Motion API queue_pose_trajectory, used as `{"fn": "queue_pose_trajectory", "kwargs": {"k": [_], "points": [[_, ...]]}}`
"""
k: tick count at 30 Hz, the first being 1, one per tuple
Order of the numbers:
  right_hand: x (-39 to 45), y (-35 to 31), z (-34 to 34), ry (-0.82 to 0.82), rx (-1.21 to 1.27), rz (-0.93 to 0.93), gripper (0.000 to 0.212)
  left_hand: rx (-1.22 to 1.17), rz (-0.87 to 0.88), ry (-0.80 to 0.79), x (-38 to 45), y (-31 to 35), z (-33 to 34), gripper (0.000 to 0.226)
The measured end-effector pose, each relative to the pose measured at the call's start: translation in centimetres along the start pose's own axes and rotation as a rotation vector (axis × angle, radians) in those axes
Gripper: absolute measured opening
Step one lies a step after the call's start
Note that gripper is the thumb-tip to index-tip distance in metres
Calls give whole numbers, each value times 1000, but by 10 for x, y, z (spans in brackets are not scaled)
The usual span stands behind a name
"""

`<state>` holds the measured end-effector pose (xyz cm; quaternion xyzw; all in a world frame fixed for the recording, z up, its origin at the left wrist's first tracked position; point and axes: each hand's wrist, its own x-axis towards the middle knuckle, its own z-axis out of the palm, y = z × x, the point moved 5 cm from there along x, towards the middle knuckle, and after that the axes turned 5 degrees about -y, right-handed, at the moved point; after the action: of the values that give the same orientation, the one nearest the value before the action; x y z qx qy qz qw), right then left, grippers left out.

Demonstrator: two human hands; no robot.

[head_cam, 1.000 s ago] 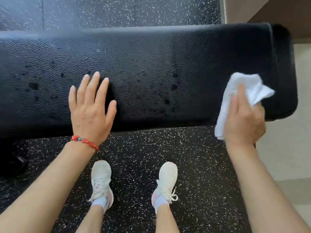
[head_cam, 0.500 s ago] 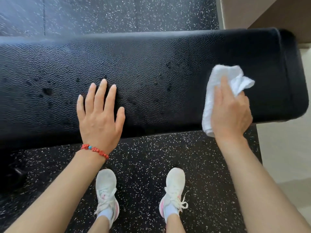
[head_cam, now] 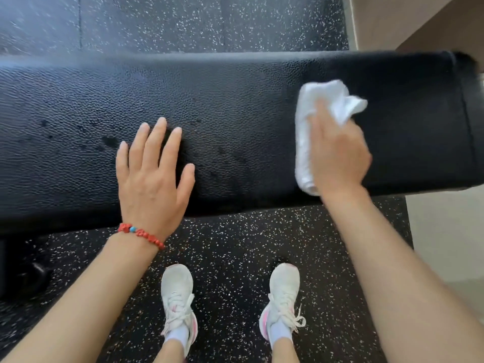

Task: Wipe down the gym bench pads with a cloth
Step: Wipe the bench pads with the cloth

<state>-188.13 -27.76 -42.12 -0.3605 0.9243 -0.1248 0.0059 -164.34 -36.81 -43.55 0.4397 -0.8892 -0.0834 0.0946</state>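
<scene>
Item, wiping in progress: the right hand (head_cam: 337,155), closed over a bunched white cloth (head_cam: 311,132), is travelling leftward along the black bench pad (head_cam: 235,95) from its right end toward the middle, so the end section is reading as covered while the dark droplets (head_cam: 108,140) further left are still waiting. The left hand (head_cam: 150,176) is lying flat and open on the pad near its front edge, holding nothing, and is sitting directly in the cloth's path, likely needing to lift; white sneakers (head_cam: 178,297) are standing on the speckled rubber floor (head_cam: 235,244) below
</scene>
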Motion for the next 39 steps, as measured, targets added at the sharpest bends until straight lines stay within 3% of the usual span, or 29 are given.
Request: {"fn": "queue_pose_trajectory", "kwargs": {"k": [2,5,10,13,15,17,19,22,23,26,29,31,35,39], "points": [[8,16,6,-39,53,159,40,22,-15,-1,4,-23,-5,49],[1,-12,9,-5,-29,157,38,42,-37,-21,8,-46,-4,50],[-34,-116,30,-19,-280,-257,32,40,-63,-32,9,-50,1,51],[-21,-111,27,-5,-292,-400,28,43,-48,-29,9,-51,2,50],[3,-79,23,-28,-349,-286,26,50,-48,-25,9,-52,1,50],[35,-46,18,-123,-167,8,34,52,-44,-26,9,-51,1,49],[48,-23,21,-86,-4,236,39,50,-42,-32,10,-51,0,49],[41,-43,26,-18,16,296,40,58,-40,-28,12,-48,-1,49],[35,-60,27,-15,35,260,40,56,-41,-23,14,-47,-2,48],[15,-115,34,-37,-139,-189,28,36,-37,-16,32,-42,1,47],[25,-106,29,-13,-220,-395,25,53,-20,-49,49,-36,8,48],[52,-70,23,-1,-319,-290,25,64,-12,-49,54,-36,12,48],[98,1,17,-135,-58,98,37,79,-4,-30,52,-40,12,49],[82,-25,22,-43,-2,161,36,91,-6,-30,52,-38,12,49]]}}
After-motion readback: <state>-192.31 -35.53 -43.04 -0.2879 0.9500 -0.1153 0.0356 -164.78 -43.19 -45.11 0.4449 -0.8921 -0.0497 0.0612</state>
